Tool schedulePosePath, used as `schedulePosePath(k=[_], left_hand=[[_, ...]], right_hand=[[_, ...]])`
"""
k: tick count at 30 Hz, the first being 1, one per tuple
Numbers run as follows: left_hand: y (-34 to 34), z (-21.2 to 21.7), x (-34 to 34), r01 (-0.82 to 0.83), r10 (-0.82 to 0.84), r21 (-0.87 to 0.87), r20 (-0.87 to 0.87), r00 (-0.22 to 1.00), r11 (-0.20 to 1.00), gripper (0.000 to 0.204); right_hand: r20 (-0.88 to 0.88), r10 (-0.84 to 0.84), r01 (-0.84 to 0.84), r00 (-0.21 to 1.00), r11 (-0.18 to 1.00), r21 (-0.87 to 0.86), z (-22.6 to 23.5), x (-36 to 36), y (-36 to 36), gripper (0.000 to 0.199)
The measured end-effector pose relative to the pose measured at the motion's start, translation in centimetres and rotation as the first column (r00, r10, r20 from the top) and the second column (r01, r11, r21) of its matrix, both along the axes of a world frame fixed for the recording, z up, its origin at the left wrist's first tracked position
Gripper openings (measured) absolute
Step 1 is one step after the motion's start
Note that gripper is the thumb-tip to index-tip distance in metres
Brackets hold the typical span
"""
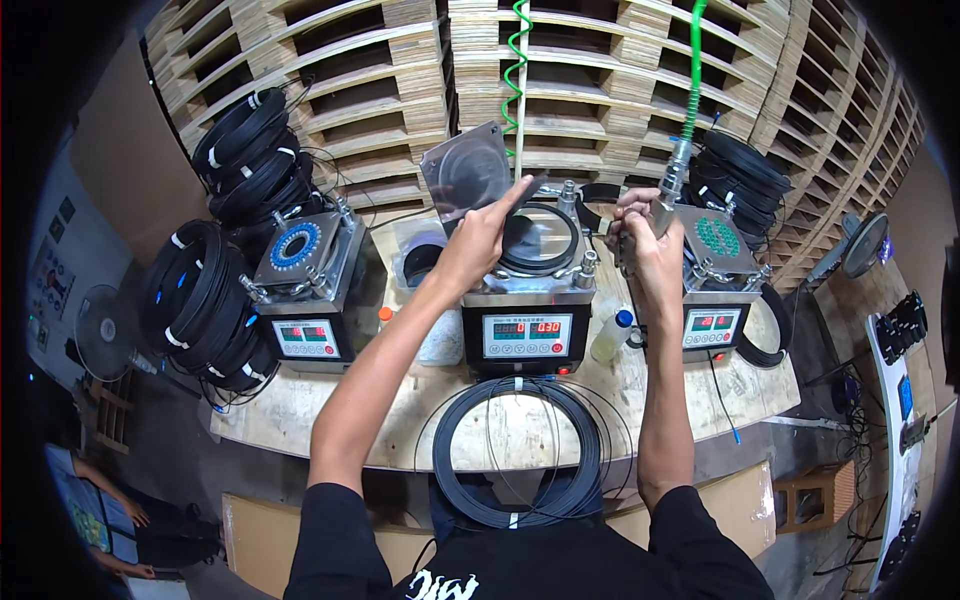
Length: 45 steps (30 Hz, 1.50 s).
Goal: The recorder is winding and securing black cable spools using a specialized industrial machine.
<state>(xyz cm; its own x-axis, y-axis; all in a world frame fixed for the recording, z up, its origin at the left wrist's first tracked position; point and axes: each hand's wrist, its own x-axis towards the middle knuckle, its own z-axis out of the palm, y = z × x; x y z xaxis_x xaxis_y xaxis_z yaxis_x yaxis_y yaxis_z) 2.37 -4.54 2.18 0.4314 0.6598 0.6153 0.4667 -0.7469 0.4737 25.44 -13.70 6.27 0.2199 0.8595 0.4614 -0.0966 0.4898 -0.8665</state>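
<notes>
My left hand (478, 238) is over the left side of the middle bench machine (528, 330), index finger stretched out and the other fingers curled. A dark, thin piece shows beside its fingers; whether they grip it is unclear. Just behind this hand is a tilted, see-through square plate (468, 170). A black ring (540, 262) surrounds the round disc on top of the machine. My right hand (648, 240) is wrapped round a metal air blow gun (664, 212), joined by a metal coupling to a green hose (696, 60). Its nozzle is hard to make out.
Similar machines stand left (305, 275) and right (718, 270), with blue and green pieces on top. A black cable coil (445, 455) overhangs the front edge. Around are a blue-capped bottle (610, 338), a clear tub (440, 340) and stacked coils (195, 300). Another person (110, 520) is at lower left.
</notes>
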Motion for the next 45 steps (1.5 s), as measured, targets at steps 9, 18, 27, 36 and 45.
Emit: schedulePosePath(k=[9, 18, 27, 36, 45], left_hand=[[2.4, 1.6, -0.6, 0.191, -0.142, 0.006, -0.643, 0.753, 0.982, 0.062], [3.3, 0.7, -0.6, 0.313, -0.330, -0.134, -0.585, 0.741, 0.940, 0.042], [2.4, 0.7, 0.7, 0.257, -0.332, -0.222, -0.431, 0.839, 0.940, 0.031], [2.3, -3.0, -5.0, -0.414, 0.388, -0.098, 0.592, 0.707, 0.905, 0.033], [4.7, -7.7, -4.9, -0.006, 0.261, -0.496, 0.446, 0.856, 0.868, 0.039]], right_hand=[[0.069, -0.045, 0.046, 0.997, 0.999, -0.018, 0.7, 2.4, -1.6, 0.019], [-0.074, 0.119, -0.127, 0.990, 0.985, -0.120, 0.0, 4.3, -2.1, 0.023], [-0.059, 0.256, -0.261, 0.965, 0.956, -0.130, 0.4, 3.8, 2.7, 0.030], [0.568, 0.077, -0.074, 0.819, 0.997, -0.029, 1.2, 2.3, 27.9, 0.031], [0.735, -0.241, 0.286, 0.633, 0.956, 0.068, -4.9, 1.7, 37.5, 0.042]])
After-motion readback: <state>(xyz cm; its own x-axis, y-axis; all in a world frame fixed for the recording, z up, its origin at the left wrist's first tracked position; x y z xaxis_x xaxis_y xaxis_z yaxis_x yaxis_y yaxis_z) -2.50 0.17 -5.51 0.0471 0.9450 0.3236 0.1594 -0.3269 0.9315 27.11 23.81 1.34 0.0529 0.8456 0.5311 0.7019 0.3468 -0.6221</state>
